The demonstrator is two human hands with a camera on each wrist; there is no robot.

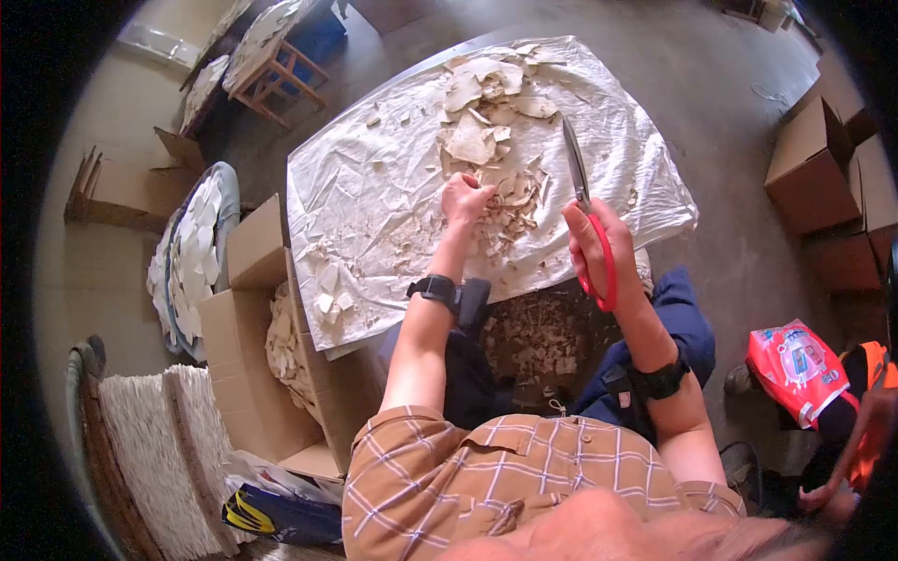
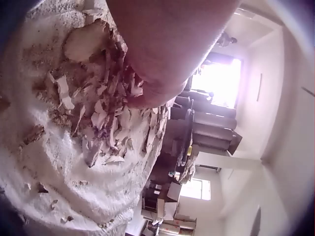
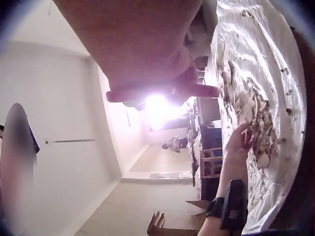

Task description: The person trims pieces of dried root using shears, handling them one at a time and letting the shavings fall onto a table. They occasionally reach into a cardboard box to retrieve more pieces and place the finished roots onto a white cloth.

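Observation:
A table draped in white plastic sheet carries a heap of pale dried slices and scraps. My left hand rests on the scraps near the table's middle, fingers curled into the pile. Whether it grips a piece is hidden. My right hand holds red-handled scissors upright above the table's near right edge, blades pointing away and closed. In the right wrist view the red handle shows under the palm, and the left hand lies on the scraps.
An open cardboard box with pale slices stands at the table's left. Round trays of slices lie further left. Cardboard boxes stack at the right, a red packet on the floor. A scrap-filled container sits between my knees.

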